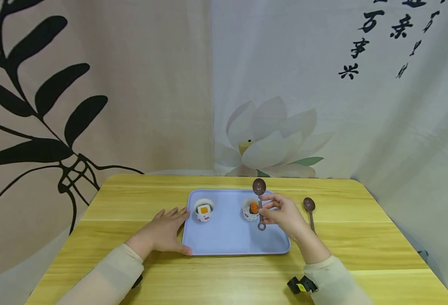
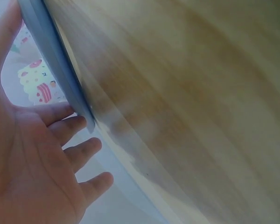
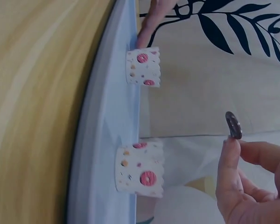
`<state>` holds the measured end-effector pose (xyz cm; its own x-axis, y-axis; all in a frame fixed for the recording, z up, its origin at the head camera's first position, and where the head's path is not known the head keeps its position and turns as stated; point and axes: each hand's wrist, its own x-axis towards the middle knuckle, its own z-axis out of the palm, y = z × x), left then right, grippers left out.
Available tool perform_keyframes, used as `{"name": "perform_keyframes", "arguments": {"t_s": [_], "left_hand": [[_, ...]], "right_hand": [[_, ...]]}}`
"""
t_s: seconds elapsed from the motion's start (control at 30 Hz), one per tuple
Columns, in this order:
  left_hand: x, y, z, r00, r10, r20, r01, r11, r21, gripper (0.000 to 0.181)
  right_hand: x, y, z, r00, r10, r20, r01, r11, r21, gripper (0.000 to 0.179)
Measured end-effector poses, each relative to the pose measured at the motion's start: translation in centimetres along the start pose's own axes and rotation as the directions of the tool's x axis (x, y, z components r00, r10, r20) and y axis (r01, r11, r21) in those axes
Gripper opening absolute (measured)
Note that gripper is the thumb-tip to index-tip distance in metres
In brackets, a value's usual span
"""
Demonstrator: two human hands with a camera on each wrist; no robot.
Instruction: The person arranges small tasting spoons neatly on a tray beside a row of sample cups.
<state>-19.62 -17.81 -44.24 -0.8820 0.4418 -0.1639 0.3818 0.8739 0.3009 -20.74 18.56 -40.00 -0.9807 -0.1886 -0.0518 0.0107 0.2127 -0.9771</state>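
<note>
Upright in the head view, a brown spoon point(image 1: 259, 187) is pinched by its handle between the thumb and fingers of my right hand point(image 1: 285, 214), bowl up, over the right part of a light blue tray point(image 1: 227, 239). Beside it stands a white patterned paper cup point(image 1: 248, 215) with an orange and dark piece inside. A similar cup point(image 1: 204, 217) at the tray's left holds a white piece with a yellow-orange square. My left hand point(image 1: 162, 234) rests along the tray's left edge, fingers spread and thumb at the near corner; its palm shows in the left wrist view.
A second brown spoon point(image 1: 309, 205) lies on the yellow wooden table point(image 1: 224, 279) right of the tray, its handle partly behind my right wrist. Behind the table's far edge hangs a printed curtain point(image 1: 162, 84).
</note>
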Motion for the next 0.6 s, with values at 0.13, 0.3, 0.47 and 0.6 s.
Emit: {"name": "perform_keyframes", "arguments": {"t_s": [0.13, 0.3, 0.47, 0.6], "left_hand": [[0.0, 0.1, -0.1, 1.0, 0.002, 0.001, -0.002, 1.0, -0.002, 0.125], [0.0, 0.1, -0.2, 1.0, 0.001, -0.001, -0.001, 1.0, -0.004, 0.125], [0.0, 0.1, -0.1, 1.0, -0.003, 0.0, 0.003, 1.0, -0.002, 0.125], [0.0, 0.1, -0.1, 1.0, -0.006, 0.003, 0.006, 1.0, -0.004, 0.126]], "right_hand": [[0.4, 0.3, 1.0, 1.0, 0.008, 0.002, -0.008, 1.0, 0.012, 0.041], [1.0, 0.5, 2.3, 1.0, 0.001, 0.015, -0.001, 0.999, 0.033, 0.039], [1.4, 0.8, 3.6, 1.0, 0.001, 0.027, -0.002, 0.999, 0.042, 0.037], [1.8, 0.9, 4.5, 0.999, 0.014, 0.032, -0.016, 0.998, 0.057, 0.036]]}}
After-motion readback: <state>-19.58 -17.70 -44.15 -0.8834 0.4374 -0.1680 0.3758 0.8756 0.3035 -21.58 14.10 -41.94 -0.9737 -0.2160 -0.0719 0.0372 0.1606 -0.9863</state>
